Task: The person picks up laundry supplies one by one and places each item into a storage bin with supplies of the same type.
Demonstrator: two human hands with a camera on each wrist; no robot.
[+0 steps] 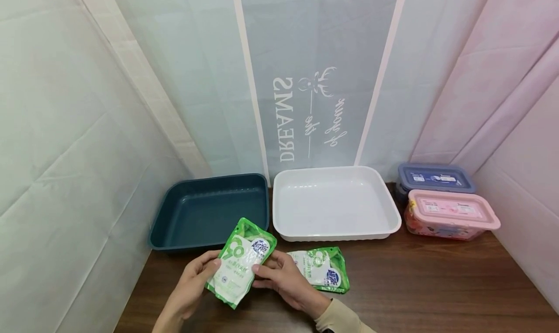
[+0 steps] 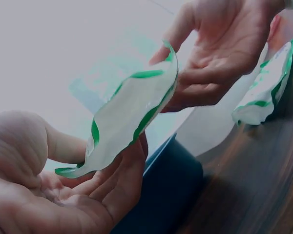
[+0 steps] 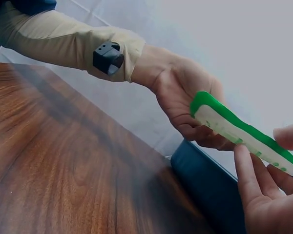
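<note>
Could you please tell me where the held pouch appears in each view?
Head: the pouch is low, left of centre, overlapping the dark tray.
Left wrist: the pouch slants across the middle.
Right wrist: the pouch is right of centre, reaching the right edge.
Shared landmark: the dark tray.

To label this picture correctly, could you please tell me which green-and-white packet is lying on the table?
The rightmost packet, in front of the white tray; the other packet is held up by the left hand and right hand.
</note>
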